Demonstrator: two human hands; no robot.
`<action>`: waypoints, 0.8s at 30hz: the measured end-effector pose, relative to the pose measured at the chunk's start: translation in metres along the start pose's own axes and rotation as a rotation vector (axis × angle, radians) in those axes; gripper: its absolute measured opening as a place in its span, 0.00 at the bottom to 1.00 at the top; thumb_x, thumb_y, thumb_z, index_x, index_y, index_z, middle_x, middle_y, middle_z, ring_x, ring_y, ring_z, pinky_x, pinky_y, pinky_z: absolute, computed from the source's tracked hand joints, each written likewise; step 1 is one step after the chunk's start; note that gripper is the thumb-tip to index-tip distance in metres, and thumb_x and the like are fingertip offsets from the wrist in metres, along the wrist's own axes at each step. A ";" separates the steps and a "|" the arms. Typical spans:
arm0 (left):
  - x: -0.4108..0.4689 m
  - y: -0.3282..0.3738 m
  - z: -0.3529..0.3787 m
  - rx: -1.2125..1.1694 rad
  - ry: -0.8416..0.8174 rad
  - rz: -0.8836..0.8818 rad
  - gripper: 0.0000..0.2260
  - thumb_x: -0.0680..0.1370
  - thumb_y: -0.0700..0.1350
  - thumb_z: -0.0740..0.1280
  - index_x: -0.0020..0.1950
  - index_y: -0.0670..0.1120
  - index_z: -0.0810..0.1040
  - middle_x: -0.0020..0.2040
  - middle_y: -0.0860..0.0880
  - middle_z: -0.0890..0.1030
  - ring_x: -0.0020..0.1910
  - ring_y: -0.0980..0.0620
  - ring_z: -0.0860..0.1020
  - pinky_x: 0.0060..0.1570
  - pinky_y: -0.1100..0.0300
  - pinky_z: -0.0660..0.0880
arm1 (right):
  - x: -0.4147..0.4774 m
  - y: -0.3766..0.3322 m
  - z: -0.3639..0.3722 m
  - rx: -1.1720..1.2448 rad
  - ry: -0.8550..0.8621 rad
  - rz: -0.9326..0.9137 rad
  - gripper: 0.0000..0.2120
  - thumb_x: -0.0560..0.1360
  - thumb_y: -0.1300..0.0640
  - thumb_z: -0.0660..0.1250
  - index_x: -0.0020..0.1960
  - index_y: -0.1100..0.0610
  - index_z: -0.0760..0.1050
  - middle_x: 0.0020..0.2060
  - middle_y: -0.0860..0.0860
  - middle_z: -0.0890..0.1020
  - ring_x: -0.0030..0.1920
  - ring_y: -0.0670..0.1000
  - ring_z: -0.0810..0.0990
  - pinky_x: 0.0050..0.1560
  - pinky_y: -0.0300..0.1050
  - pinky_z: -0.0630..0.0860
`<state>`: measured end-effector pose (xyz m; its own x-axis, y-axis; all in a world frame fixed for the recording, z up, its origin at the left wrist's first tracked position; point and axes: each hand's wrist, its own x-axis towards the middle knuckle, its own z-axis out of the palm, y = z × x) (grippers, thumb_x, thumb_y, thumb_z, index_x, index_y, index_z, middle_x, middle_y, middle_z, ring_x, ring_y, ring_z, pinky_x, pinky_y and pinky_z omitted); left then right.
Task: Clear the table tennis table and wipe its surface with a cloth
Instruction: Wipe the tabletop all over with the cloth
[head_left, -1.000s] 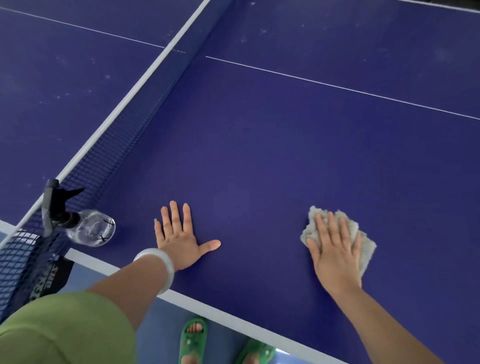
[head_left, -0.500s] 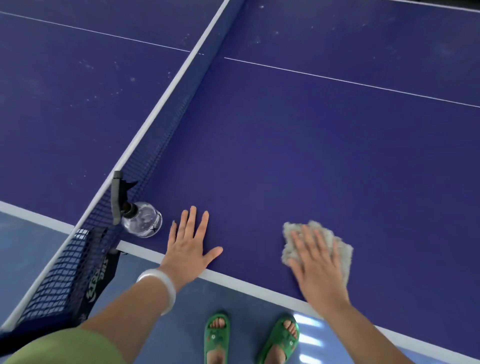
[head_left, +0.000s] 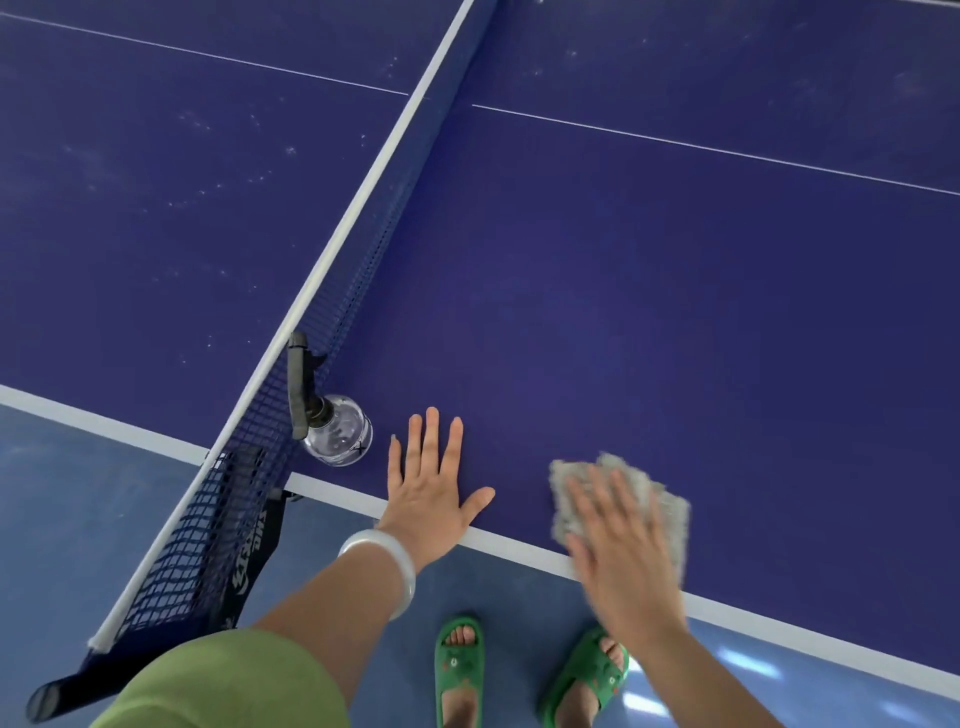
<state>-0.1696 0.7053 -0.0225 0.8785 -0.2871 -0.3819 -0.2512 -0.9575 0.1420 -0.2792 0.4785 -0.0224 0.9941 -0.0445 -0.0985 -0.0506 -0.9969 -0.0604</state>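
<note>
Netting (head_left: 332, 291) runs diagonally from the clamp post at the near edge up across the blue worktop (head_left: 675, 291), splitting it into a left half flecked with pale dust specks and a right half that looks cleaner where the wiping is going on. Just right of the net, close to the white edge line, a clear spray bottle (head_left: 337, 434) with a black trigger head stands upright on the surface, probably parked there so it stays within reach without sitting in the cloth's path. Next to it the left hand (head_left: 434, 499) lies flat with its fingers spread, palm down across the edge line, the wrist carrying a pale bangle (head_left: 384, 564); it grips nothing and seems to serve as a brace while the person leans over. Further right the right hand (head_left: 618, 545) is also flat and open-fingered, pressing down on a grey cloth (head_left: 660, 499) that rests on the worktop right at the near edge; the hand is motion-blurred, which suggests a stroke in progress. Pressing with the whole palm rather than pinching keeps the cloth spread and in full contact. Below the edge, green sandals (head_left: 460, 665) stand on the blue floor.
</note>
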 end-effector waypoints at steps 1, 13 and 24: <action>0.000 0.000 0.001 -0.002 0.005 0.000 0.39 0.75 0.71 0.40 0.67 0.53 0.16 0.69 0.48 0.18 0.68 0.47 0.19 0.71 0.45 0.26 | -0.006 0.023 0.001 0.019 0.005 0.150 0.27 0.81 0.46 0.44 0.79 0.50 0.59 0.79 0.52 0.60 0.80 0.54 0.52 0.75 0.62 0.54; 0.001 -0.001 0.002 -0.010 -0.007 -0.004 0.38 0.71 0.72 0.34 0.67 0.52 0.16 0.70 0.47 0.18 0.69 0.47 0.19 0.71 0.44 0.27 | 0.043 -0.075 -0.003 0.088 -0.065 0.115 0.29 0.82 0.42 0.39 0.81 0.48 0.40 0.80 0.47 0.41 0.79 0.52 0.35 0.77 0.58 0.34; -0.001 0.021 -0.012 -0.125 0.072 -0.113 0.37 0.80 0.65 0.51 0.80 0.47 0.41 0.80 0.43 0.38 0.78 0.44 0.36 0.76 0.46 0.37 | -0.033 0.095 0.000 0.210 0.033 0.655 0.25 0.83 0.42 0.43 0.79 0.44 0.44 0.80 0.48 0.52 0.80 0.50 0.45 0.78 0.59 0.42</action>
<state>-0.1710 0.6862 -0.0082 0.9261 -0.1712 -0.3363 -0.1010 -0.9711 0.2161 -0.3171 0.3854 -0.0247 0.7546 -0.6387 -0.1505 -0.6561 -0.7303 -0.1905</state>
